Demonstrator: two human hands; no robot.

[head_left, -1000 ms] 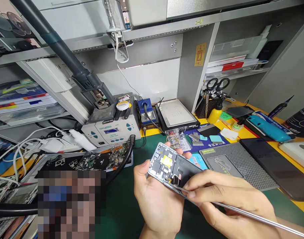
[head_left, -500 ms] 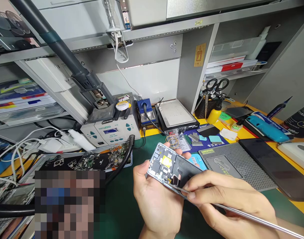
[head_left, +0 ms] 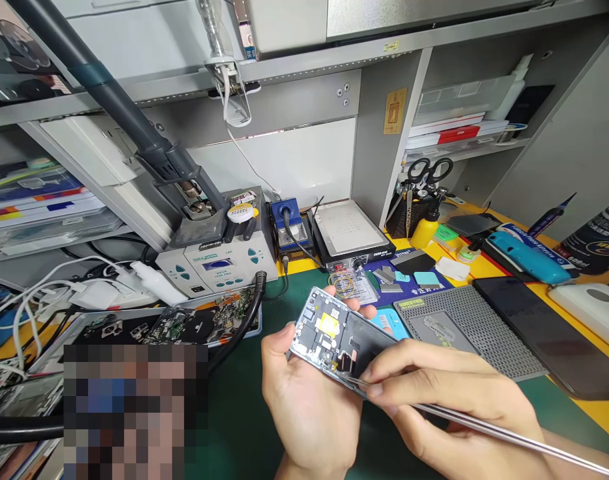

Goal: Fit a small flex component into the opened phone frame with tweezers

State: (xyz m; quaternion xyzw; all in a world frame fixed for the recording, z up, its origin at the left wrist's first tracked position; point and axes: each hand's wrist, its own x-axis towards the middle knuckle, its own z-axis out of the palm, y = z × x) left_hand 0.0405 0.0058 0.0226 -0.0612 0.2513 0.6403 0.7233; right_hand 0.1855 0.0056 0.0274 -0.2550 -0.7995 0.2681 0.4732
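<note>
My left hand (head_left: pixel 312 410) is closed around the edges of an opened phone (head_left: pixel 354 337), palm up, thumb on the near left edge and fingertips showing past the far edge. The phone's inside faces up, with a yellow sticker (head_left: pixel 329 325), small boards and a dark bare area. In my right hand (head_left: pixel 449 400) is a pair of slim metal tweezers (head_left: pixel 509 427), pinched between thumb and fingers. Their fine tip meets the phone's near inner edge, below a small opening in the frame. Whether the tip grips anything is too small to tell.
Behind the phone stand a hot air station (head_left: pixel 214 257), a soldering iron holder (head_left: pixel 290 230) and a heating plate (head_left: pixel 349 230). To the right lie a perforated metal mat (head_left: pixel 479 333) and a dark phone (head_left: pixel 544 333). A black hose (head_left: pixel 249 313) crosses beside a tray of circuit boards (head_left: pixel 184 323).
The whole view has shifted slightly, so the scene sits a little farther left. Both hands keep their hold, and the tweezer tip stays at the phone's near edge.
</note>
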